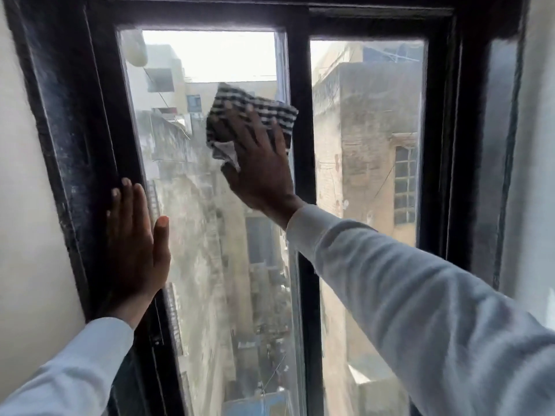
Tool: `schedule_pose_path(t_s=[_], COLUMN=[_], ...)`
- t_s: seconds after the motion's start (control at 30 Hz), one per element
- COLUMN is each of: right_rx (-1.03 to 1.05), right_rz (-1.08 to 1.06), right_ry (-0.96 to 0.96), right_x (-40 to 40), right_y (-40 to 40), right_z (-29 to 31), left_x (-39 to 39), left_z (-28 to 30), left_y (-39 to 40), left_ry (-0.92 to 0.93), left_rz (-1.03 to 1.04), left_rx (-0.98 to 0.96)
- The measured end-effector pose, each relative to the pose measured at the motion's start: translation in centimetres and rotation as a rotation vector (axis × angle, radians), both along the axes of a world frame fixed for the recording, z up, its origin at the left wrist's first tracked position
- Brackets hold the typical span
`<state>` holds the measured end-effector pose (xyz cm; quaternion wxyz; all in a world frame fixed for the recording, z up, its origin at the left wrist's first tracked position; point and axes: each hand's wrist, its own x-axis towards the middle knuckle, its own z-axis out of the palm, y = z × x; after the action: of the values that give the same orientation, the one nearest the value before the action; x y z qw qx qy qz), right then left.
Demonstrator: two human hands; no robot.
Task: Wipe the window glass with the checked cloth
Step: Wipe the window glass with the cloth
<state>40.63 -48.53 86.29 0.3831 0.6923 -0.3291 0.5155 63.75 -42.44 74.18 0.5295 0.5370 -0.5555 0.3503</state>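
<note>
A black-and-white checked cloth (240,106) is pressed flat against the left pane of window glass (210,235), high up near the middle bar. My right hand (261,163) lies spread over the cloth, fingers pointing up, holding it to the glass. My left hand (135,244) rests flat with fingers together on the left black frame and the pane's edge, holding nothing. The glass looks dusty and streaked lower down.
A black window frame (69,145) surrounds two panes, split by a black vertical bar (300,70). The right pane (369,145) is beside the cloth. White walls (27,235) flank the frame. Buildings and a street show far below outside.
</note>
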Motion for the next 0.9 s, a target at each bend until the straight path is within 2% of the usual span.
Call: schedule_pose_path(t_s=[0.03, 0.1, 0.2, 0.27, 0.3, 0.33, 0.37, 0.43, 0.47, 0.5, 0.57, 0.6, 0.63, 0.7, 0.83, 0.9], right_rx=[0.02, 0.082, 0.239, 0.311, 0.349, 0.403, 0.463, 0.598, 0.66, 0.716, 0.677, 0.608, 0.537, 0.426, 0.511, 0.489], right_rz=[-0.005, 0.014, 0.057, 0.186, 0.294, 0.418, 0.561, 0.806, 0.819, 0.812, 0.815, 0.77, 0.701, 0.599, 0.267, 0.094], right_ry=[-0.093, -0.242, -0.184, -0.172, -0.226, -0.345, -0.564, -1.236, -1.531, -1.736, -1.97, -1.953, -1.856, -1.537, -0.649, -0.228], right_x=[0.3, 1.5, 1.2, -0.6, -1.3, -1.8, -2.4, -4.3, -6.2, -8.6, -13.4, -15.2, -16.4, -17.3, -17.2, -16.7], right_y=[-0.3, 0.1, 1.2, 2.0, 2.8, 4.1, 5.4, 7.6, 8.3, 8.8, 9.4, 9.4, 8.9, 7.3, 2.0, -1.1], right_z=[-0.5, -5.6, -15.8, -19.4, -20.3, -20.6, -21.0, -21.1, -21.0, -20.9, -20.4, -19.9, -19.3, -18.0, -19.1, -20.1], left_x=[0.0, -0.4, -2.5, -4.6, -6.0, -7.5, -9.4, -13.5, -15.5, -17.4, -20.3, -21.4, -22.3, -23.4, -24.1, -24.1], left_z=[0.1, 0.3, 1.5, 3.1, 4.1, 5.1, 6.0, 7.1, 7.4, 7.4, 7.2, 7.1, 7.1, 6.9, 6.7, 6.6], left_y=[-0.1, 0.0, 0.6, 0.4, 0.0, -0.5, -1.2, -2.4, -3.0, -3.4, -4.3, -4.7, -5.0, -5.4, -6.0, -6.3], left_ry=[0.0, 0.04, 0.061, -0.054, -0.132, -0.214, -0.293, -0.422, -0.464, -0.49, -0.503, -0.498, -0.492, -0.471, -0.446, -0.452], left_rz=[0.002, 0.028, 0.073, 0.073, 0.067, 0.053, 0.033, -0.014, -0.041, -0.067, -0.103, -0.1, -0.085, -0.035, -0.05, -0.037], left_rx=[-0.014, -0.045, -0.055, -0.031, -0.032, -0.036, -0.033, -0.009, 0.0, 0.005, 0.004, -0.001, 0.001, 0.001, 0.016, 0.037])
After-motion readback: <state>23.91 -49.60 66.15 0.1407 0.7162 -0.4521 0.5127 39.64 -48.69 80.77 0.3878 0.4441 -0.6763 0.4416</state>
